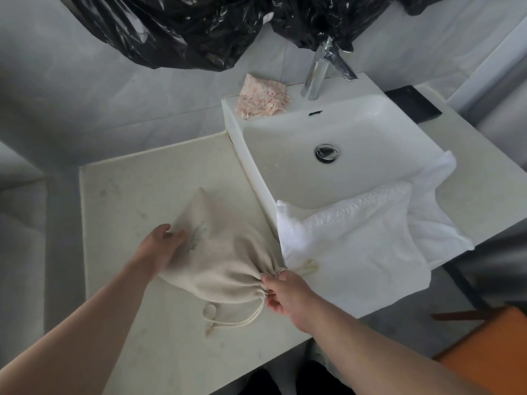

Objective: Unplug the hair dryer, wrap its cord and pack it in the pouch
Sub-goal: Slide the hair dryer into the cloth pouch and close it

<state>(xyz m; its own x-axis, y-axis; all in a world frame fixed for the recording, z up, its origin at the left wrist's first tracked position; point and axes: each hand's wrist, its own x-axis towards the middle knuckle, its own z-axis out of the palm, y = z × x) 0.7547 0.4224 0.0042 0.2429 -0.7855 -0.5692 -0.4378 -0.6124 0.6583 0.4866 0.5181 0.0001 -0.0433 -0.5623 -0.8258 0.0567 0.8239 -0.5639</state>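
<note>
A beige cloth drawstring pouch (222, 252) lies bulging on the pale countertop (122, 189), its mouth gathered closed toward the right. My left hand (164, 242) lies flat on the pouch's left side with fingers straight. My right hand (285, 292) pinches the cinched neck of the pouch. A loop of drawstring cord (236, 320) trails onto the counter below the neck. The hair dryer and its cord are not visible; whatever fills the pouch is hidden.
A white sink basin (342, 178) with a chrome tap (319, 72) stands right of the pouch. A white towel (356, 240) drapes over its front edge. A pink cloth (261, 96) lies on the rim. Black plastic (199, 27) hangs above. An orange object (490, 352) sits lower right.
</note>
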